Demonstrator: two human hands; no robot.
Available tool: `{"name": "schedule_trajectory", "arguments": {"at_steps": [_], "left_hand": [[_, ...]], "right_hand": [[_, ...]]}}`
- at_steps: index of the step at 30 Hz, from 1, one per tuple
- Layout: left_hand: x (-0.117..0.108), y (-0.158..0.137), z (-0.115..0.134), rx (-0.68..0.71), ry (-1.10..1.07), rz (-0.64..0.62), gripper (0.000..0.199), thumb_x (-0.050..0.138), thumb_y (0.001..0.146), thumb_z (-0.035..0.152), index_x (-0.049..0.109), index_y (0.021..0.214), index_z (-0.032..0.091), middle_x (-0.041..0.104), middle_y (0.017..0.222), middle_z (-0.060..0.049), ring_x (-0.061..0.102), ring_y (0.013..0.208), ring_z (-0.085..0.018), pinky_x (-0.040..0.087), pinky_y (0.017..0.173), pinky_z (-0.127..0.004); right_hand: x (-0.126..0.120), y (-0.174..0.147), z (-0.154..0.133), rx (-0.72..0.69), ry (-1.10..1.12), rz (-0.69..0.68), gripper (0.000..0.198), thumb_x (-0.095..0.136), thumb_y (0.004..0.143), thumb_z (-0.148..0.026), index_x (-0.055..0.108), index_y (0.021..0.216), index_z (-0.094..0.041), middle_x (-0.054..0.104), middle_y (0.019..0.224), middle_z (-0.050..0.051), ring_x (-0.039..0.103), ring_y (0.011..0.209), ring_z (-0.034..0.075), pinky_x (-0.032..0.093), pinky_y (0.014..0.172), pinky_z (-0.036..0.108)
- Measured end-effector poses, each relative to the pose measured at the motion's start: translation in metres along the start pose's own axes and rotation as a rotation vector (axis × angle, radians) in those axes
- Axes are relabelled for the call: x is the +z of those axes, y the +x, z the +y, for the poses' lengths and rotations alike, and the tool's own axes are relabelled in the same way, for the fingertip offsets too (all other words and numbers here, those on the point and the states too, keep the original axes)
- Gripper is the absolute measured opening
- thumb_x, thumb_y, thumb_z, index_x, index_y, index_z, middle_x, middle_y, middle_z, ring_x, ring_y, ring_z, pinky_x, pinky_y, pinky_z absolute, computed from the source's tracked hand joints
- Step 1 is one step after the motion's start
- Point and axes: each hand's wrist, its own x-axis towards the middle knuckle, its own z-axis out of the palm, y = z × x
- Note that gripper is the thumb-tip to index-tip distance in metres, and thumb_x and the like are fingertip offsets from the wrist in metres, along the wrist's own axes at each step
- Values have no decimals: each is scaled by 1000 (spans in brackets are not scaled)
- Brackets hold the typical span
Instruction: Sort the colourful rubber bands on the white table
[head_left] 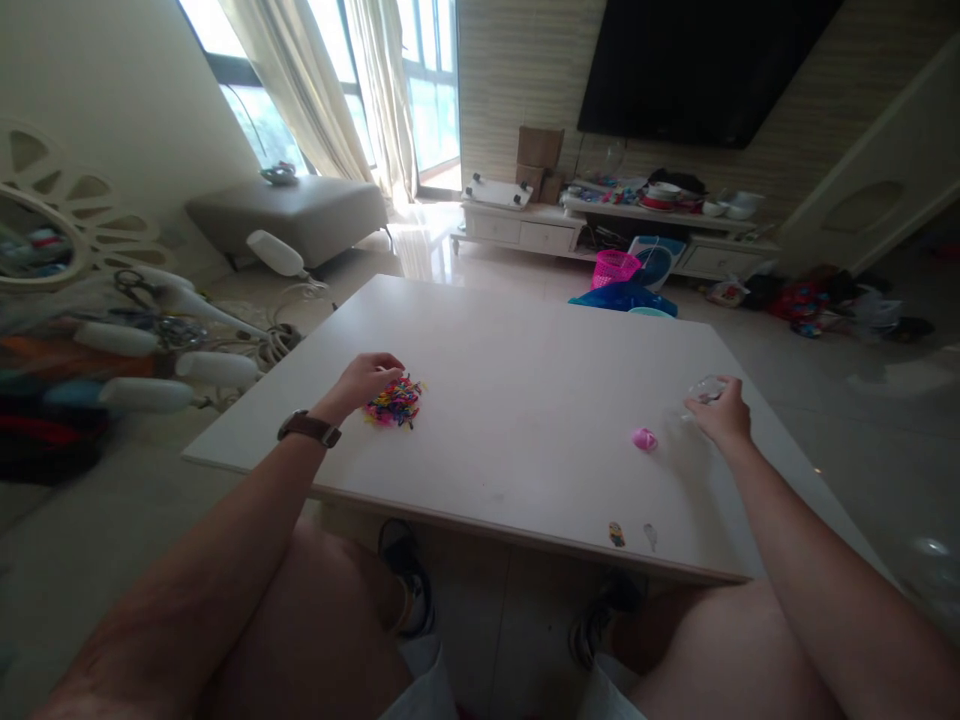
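left hand (365,380): grip curling loosely over a heap of small multicoloured plastic bits (395,402) lying on the smooth pale bench (525,400). right hand (721,412): grip closing around a clear rounded container (705,390). pink rounded piece (643,439) sitting nearby.

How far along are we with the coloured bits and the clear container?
Barely started. The left hand rests on the pile of coloured bits, which sits whole on the table. The right hand holds the clear container; its contents are unclear. A pink piece lies apart.
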Motion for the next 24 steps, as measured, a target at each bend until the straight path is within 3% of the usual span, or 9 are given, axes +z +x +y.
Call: {"name": "schedule_trajectory", "arguments": {"at_steps": [5,8,10,11,12,14,17,20,24], "left_hand": [[4,1,-5,18,39,-40,35,67,66,49,77,81,19,72,72,-5,63,71,-21,45,63,-28],[3,-1,-8,-5,49,-46,37,67,66,50,77,83,20,72,72,-5,60,69,-20,43,59,-27],[2,-2,-8,-31,53,-45,39,67,66,52,78,85,19,72,71,-5,58,65,-19,41,55,-27],[2,-3,-8,-36,53,-42,39,67,67,52,78,85,19,71,70,-5,58,65,-19,40,55,-27],[2,-4,-7,-32,51,-37,39,68,67,52,78,85,19,71,71,-5,58,65,-19,41,55,-27],[2,-5,-5,-6,47,-32,37,69,66,50,78,84,18,73,73,-5,60,68,-19,43,58,-27],[4,-5,-3,4,45,-32,36,69,66,48,78,82,18,74,76,-6,63,72,-20,45,62,-28],[6,-4,-2,-34,58,-27,35,69,65,48,78,81,18,72,72,-5,62,69,-20,44,58,-28],[7,-2,-6,-67,56,-20,32,67,64,41,78,82,18,70,68,-4,61,66,-19,42,56,-27]], "right_hand": [[1,3,6,20,28,-11,78,82,71,-37,43,137,-24,67,107,10,55,86,24,39,81,36],[-7,1,1,-112,0,155,82,83,67,-37,44,137,-21,63,125,17,56,103,28,41,86,37],[-13,-4,-7,-253,-27,278,67,79,70,-38,51,129,-20,64,124,16,57,107,28,42,87,36],[-15,-7,-12,-306,-42,268,54,75,73,-39,56,121,-21,67,117,13,60,102,27,44,85,36],[-16,-11,-16,-341,-63,190,42,72,76,-40,60,112,-22,70,106,10,62,94,26,45,81,35],[-12,-21,-22,-391,-118,-102,27,67,78,-43,65,95,-22,72,90,7,64,79,23,46,73,33],[3,-33,-24,-504,-204,-499,28,68,73,-45,72,89,-22,76,94,8,67,79,23,48,71,31],[18,-37,-17,-550,-260,-634,26,67,71,-38,75,91,-22,78,98,7,69,85,23,49,73,30],[27,-23,3,-487,-349,-653,18,66,63,-25,74,80,-22,76,82,5,68,74,22,46,67,29]]}}
